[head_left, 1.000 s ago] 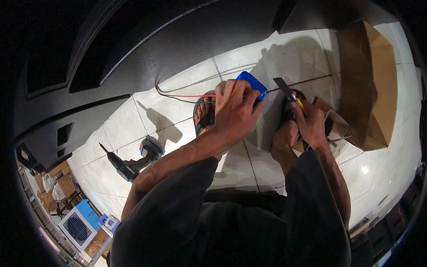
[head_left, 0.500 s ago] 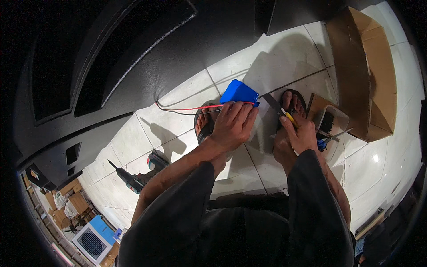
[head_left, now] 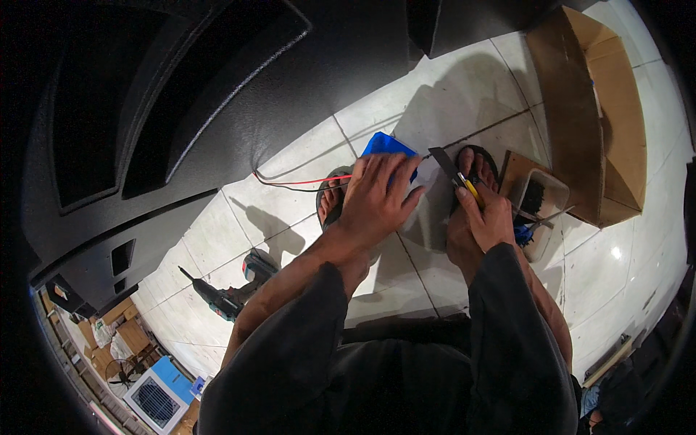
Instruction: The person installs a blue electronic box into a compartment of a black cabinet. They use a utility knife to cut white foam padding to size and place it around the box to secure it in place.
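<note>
While aslant, blade (head_left: 447, 165) (tip forward-left)

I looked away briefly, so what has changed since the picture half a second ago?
The left hand has moved forward from the near edge of the blue block to lie across its top, hiding more of it; whether it grips the block is unclear. The right hand still holds the yellow-handled knife. The drill and cardboard box stayed put.
</note>
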Demonstrator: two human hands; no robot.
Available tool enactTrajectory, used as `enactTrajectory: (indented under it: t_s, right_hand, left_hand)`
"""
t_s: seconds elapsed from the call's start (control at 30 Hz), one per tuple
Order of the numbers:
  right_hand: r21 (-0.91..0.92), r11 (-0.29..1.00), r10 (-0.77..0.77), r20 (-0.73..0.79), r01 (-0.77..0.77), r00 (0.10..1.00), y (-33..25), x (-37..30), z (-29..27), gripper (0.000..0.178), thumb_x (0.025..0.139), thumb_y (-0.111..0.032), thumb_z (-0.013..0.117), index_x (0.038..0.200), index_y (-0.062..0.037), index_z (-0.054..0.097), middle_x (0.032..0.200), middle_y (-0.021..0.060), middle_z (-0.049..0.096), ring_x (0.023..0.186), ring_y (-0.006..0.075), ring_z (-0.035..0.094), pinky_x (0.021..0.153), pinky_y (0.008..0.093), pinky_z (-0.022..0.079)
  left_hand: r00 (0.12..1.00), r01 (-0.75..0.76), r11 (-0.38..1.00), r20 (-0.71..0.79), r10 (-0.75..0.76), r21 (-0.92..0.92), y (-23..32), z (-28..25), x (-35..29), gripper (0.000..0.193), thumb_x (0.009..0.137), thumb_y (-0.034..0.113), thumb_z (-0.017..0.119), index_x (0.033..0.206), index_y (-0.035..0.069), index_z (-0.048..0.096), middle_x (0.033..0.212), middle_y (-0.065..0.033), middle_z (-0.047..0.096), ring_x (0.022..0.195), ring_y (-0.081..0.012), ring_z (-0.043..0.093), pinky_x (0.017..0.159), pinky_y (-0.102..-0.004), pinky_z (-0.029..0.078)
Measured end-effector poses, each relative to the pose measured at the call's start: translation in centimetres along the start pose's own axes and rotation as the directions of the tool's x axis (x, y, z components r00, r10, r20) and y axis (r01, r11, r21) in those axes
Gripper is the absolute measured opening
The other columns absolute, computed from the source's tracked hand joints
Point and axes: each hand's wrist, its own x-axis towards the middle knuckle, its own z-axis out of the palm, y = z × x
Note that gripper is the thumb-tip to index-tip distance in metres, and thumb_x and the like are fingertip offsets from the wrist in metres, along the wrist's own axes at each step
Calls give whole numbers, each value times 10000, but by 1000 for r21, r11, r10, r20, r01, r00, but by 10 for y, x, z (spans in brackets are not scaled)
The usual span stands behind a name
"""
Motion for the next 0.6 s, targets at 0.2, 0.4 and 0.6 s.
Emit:
enactTrajectory:
  t_s: [0.2, 0.4, 0.6]
  right_hand:
    - [30, 997, 65, 6, -66, 998, -2, -1, -3, 551, 934, -513, 585, 939, 31, 671, 717, 239, 626, 676, 381, 642, 638, 433, 495]
    - [36, 996, 88, -24, -87, 996, 1, -2, -2, 517, 927, -480, 612, 1018, 25, 679, 768, 238, 658, 702, 373, 662, 659, 421, 506]
    - [145, 989, 48, -97, -34, 994, -2, -10, -11, 360, 955, -338, 605, 1024, 15, 595, 769, 144, 609, 686, 195, 561, 632, 340, 479]
  left_hand:
    - [923, -78, 990, 366, 115, -116, -16, -32, 29, 360, 817, 185, 744, 1154, 89, 657, 1156, -83, 585, 1075, -258, 574, 955, -408, 448]
    - [803, -285, 957, 533, 267, -52, -22, -36, 49, 238, 818, 75, 661, 1055, 70, 633, 1157, -93, 555, 1145, -233, 539, 1032, -385, 429]
    - [808, -241, 969, 541, 234, -60, -36, -35, 52, 541, 719, 199, 792, 1221, 141, 598, 1262, -83, 536, 1228, -256, 517, 1106, -401, 421]
